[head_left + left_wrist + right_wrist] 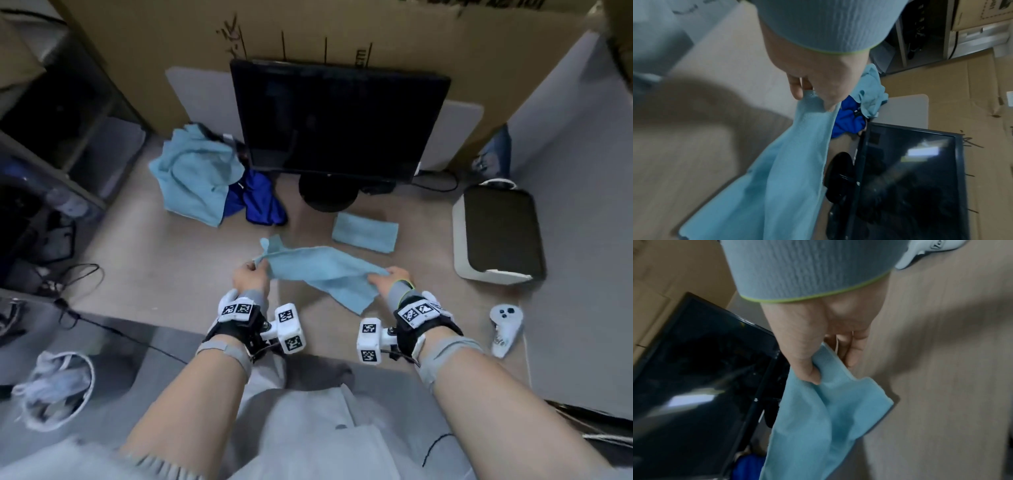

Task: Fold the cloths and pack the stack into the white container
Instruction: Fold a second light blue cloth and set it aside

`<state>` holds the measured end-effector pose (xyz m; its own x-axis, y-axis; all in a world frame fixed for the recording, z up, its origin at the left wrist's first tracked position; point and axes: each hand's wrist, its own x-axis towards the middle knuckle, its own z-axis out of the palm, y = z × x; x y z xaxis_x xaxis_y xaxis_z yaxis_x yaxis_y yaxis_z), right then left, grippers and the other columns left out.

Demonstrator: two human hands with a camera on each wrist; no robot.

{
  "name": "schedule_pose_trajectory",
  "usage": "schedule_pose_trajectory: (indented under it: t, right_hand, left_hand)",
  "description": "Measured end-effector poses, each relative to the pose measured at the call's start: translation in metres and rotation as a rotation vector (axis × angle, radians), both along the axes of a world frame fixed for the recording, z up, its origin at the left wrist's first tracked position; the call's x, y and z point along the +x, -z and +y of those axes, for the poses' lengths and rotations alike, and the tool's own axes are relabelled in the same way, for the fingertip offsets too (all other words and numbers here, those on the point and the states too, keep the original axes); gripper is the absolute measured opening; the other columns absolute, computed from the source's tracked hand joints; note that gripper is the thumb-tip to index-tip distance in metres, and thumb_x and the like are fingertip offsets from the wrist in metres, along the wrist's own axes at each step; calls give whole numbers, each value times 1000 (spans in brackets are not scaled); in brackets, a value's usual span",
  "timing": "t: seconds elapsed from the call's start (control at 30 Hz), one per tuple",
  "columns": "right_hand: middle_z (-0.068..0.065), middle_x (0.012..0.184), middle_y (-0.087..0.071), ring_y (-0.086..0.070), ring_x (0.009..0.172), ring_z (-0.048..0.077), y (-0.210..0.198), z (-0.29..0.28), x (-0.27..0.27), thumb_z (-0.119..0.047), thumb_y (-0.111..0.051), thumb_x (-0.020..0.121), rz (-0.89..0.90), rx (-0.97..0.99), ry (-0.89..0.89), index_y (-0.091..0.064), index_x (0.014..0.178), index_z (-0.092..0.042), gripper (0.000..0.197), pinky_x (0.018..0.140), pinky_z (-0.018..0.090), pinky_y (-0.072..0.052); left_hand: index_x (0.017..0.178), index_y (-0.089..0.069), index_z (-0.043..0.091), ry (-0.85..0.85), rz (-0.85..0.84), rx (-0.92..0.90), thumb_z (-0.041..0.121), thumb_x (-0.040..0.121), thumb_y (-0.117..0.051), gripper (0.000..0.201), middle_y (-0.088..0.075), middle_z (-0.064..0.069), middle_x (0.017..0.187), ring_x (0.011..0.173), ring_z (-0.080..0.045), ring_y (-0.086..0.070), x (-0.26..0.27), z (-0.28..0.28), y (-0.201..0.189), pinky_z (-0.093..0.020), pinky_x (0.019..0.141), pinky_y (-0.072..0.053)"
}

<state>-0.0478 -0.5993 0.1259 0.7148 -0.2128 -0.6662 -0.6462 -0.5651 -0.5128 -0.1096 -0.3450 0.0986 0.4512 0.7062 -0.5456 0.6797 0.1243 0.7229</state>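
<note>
Two hands: both on one light blue cloth (322, 270), stretched between them above the table (164, 260)
Left hand (248, 275): thumb and fingers pinch one corner of the cloth; wrist view shows the pinch (818, 84)
Right hand (394, 279): thumb and fingers curled round the opposite edge, cloth bunched in the grip (830, 344)
Cloth shape: unfolded, sagging, one flap hanging toward the person
Folded cloth (364, 232): same light blue, flat rectangle on the table, just beyond the held one, in front of the monitor (337, 120)
Cloth pile (195, 174): crumpled light blue cloths left of the monitor, a dark blue cloth (257, 198) against its near side
White container (498, 233): on the table at the right, well apart from the hands; inside looks dark, no cloth showing in it, though the view is soft there
Controller (505, 325): white, on the table near the right wrist
Cardboard box (308, 34): large, behind the monitor
</note>
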Motion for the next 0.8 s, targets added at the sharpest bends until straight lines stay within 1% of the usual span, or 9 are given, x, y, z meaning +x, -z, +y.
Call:
schedule_pose_trajectory:
  t: [0.13,0.27,0.33,0.4,0.5,0.6,0.7,0.73,0.8]
  right_hand:
    - [6,86,-65,-57,75,20,23,-16,-21,-21,-78,72,115,14,-25,-63,86,-18,21,73,27,-46]
    - [14,72,-62,-57,58,24,19,-19,-26,3,-78,70,82,249,249,-67,91,-1,25,62,33,-54]
    - [14,64,-59,-50,37,18,6,-18,-22,3,-78,71,79,254,290,-64,78,-9,20,48,24,-51]
    - [14,57,-58,-42,27,15,-11,-17,-13,-4,-75,74,46,213,287,-57,72,-16,22,36,16,-39]
    - [12,46,-60,-55,37,21,-33,-5,0,-10,-69,79,-16,175,291,-60,79,-7,9,37,19,-41]
    - [15,56,-62,-62,43,23,-53,9,16,-2,-63,84,-133,227,353,-59,82,-3,5,35,24,-48]
    - [16,71,-66,-69,66,30,-85,22,36,-1,-61,77,-339,80,376,-58,68,-14,16,59,36,-60]
    - [16,78,-68,-69,74,32,-101,27,38,-4,-60,77,-411,13,351,-63,72,-12,10,66,36,-59]
    - [11,84,-66,-60,69,31,-127,32,45,-9,-53,81,-540,-20,349,-68,94,-10,20,59,27,-46]
  left_hand:
    - [85,-66,11,-42,46,9,22,90,-59,14,-55,-6,67,62,-21,-49,-25,-6,1,-27,64,-41]
    - [75,-60,13,-42,35,-13,28,85,-57,19,-57,-5,68,69,-27,-56,-23,-2,-14,-34,69,-50]
    - [81,-61,17,-53,11,-18,29,83,-57,13,-62,-5,77,81,-31,-65,-13,-1,-19,-40,83,-57]
    - [87,-65,19,-21,-39,-46,30,81,-59,14,-63,-7,81,81,-31,-67,0,-2,-31,-46,86,-58]
    - [74,-64,18,32,-171,-79,23,84,-61,12,-61,-6,77,64,-23,-59,18,0,-48,-45,81,-58]
    - [63,-62,18,62,-256,-63,26,77,-61,16,-58,-3,64,60,-23,-55,41,10,-73,-45,77,-58]
    - [58,-60,22,100,-378,-49,35,62,-58,14,-50,1,59,62,-19,-44,71,24,-97,-35,67,-52]
    - [56,-58,23,97,-428,-49,35,62,-57,13,-45,3,58,64,-18,-41,79,30,-112,-33,65,-47]
    - [53,-55,24,76,-528,-36,32,68,-59,17,-40,6,58,65,-16,-37,93,40,-139,-30,63,-43]
